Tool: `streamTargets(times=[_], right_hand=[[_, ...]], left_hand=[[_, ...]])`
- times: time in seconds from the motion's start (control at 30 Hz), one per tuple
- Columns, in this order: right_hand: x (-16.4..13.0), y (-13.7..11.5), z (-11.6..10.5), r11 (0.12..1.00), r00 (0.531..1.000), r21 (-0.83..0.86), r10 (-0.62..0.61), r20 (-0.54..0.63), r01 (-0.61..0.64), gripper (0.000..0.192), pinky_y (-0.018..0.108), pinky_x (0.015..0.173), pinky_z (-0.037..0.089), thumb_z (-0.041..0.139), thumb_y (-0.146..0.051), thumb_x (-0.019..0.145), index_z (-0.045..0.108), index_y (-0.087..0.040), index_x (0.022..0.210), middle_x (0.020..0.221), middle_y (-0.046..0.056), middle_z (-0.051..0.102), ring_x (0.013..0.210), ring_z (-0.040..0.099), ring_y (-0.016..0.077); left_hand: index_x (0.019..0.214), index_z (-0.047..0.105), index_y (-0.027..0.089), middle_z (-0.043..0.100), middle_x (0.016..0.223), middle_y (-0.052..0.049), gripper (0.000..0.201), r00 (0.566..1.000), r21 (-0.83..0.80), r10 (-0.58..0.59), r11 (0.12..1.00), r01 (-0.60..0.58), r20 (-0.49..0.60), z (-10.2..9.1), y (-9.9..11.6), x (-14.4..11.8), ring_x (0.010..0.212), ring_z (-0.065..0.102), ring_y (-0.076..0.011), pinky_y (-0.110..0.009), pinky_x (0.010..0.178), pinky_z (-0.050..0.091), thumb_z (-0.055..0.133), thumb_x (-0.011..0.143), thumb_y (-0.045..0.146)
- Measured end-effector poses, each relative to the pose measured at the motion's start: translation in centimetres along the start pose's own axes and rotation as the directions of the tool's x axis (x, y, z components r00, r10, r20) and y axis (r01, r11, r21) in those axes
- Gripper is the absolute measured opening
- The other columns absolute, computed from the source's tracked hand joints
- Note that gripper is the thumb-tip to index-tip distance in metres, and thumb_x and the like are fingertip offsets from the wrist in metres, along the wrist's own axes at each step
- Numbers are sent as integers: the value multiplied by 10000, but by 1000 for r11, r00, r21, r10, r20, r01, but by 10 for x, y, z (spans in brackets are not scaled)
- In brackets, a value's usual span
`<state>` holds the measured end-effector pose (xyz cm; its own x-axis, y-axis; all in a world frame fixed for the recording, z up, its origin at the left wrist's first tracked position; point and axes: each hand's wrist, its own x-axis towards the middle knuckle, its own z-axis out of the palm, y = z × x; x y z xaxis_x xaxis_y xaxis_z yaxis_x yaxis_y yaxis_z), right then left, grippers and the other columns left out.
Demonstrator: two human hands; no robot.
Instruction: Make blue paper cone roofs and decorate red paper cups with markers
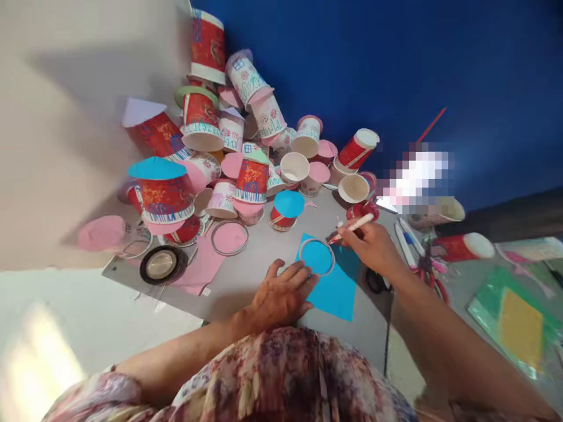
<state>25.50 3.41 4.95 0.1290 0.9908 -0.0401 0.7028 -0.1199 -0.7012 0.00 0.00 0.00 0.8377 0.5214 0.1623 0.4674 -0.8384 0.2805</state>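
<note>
Grey tabletop [257, 249] bears blue paper [334, 296] partly hidden by the hands [281, 293].

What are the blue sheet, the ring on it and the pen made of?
Blue sheet: seems matte paper or thin card, by its even colour.
Ring: perhaps plastic or card, dull grey; its thin rim leaves it open.
Pen: probably smooth plastic, by its straight white barrel.

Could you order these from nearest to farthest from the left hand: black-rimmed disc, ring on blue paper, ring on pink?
1. Ring on blue paper: at the left hand's fingertips.
2. Second ring, over pink paper: to the left.
3. Black-rimmed disc: farther left.
</note>
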Motion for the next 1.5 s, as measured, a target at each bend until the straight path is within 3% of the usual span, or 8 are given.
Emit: streamTargets(times=[0.33, 0.53, 0.73, 0.87, 1.0, 1.17, 1.5], right_hand=[[-50, -3, -1, 997, 993, -5, 77, -89, -78, 307, 296, 546, 457, 578, -499, 870, 672, -214, 808, 642, 44, 737, 562, 679, 215], [-76, -1, 9, 997, 987, -65, 33, -158, -43, 289, 280, 559, 469, 583, -477, 909, 697, -217, 855, 672, 34, 757, 592, 704, 208], [-94, -1, 20, 983, 962, -139, -149, -230, 119, 245, 277, 588, 486, 594, -414, 950, 706, -215, 862, 724, 31, 758, 621, 698, 187], [-101, 1, 27, 930, 906, -256, -330, -266, 263, 198, 284, 631, 501, 591, -330, 976, 702, -202, 872, 770, 45, 757, 673, 702, 188], [-107, 4, 32, 861, 858, -349, -460, -227, 369, 153, 296, 671, 504, 602, -281, 984, 689, -186, 901, 796, 56, 757, 701, 692, 193], [-112, 3, 37, 807, 832, -385, -533, -153, 447, 115, 304, 682, 490, 600, -233, 986, 683, -184, 924, 784, 49, 752, 706, 669, 196], [-107, -9, 49, 772, 765, -239, -628, -142, 589, 64, 304, 691, 517, 649, -159, 942, 679, -197, 985, 836, 55, 780, 699, 679, 180]], left_hand=[[1367, 519, 194, 645, 1364, -106, 511, 1000, -3, -4, 1000, 4, 4, 2, 2, 2, 1320, 529, -281, -517, 1029, 351, 665, 934, 422], [1371, 516, 185, 622, 1367, -121, 500, 1000, -9, -10, 1000, 10, -24, 3, 3, 0, 1327, 516, -283, -518, 1038, 347, 658, 939, 392], [1369, 521, 189, 602, 1353, -146, 518, 1000, -2, -11, 1000, 11, -6, 0, 4, 2, 1293, 531, -303, -516, 1022, 368, 684, 915, 378], [1368, 515, 193, 624, 1309, -137, 501, 1000, -13, 4, 1000, -4, 2, -1, 3, 3, 1304, 518, -307, -521, 1034, 359, 669, 921, 361], [1497, 372, 173, 632, 1282, -137, 682, 999, -14, 20, 1000, -20, -27, -3, 3, 3, 1273, 537, -319, -515, 1012, 374, 675, 910, 344], [1563, 216, 123, 637, 1267, -150, 856, 999, -44, 11, 999, -14, -51, -3, 4, 4, 1237, 556, -325, -508, 1002, 385, 693, 878, 314], [1552, 176, 98, 630, 1301, -192, 804, 998, -65, -7, 998, 4, -54, -1, 4, 4, 1204, 586, -327, -513, 1017, 386, 611, 904, 287]])
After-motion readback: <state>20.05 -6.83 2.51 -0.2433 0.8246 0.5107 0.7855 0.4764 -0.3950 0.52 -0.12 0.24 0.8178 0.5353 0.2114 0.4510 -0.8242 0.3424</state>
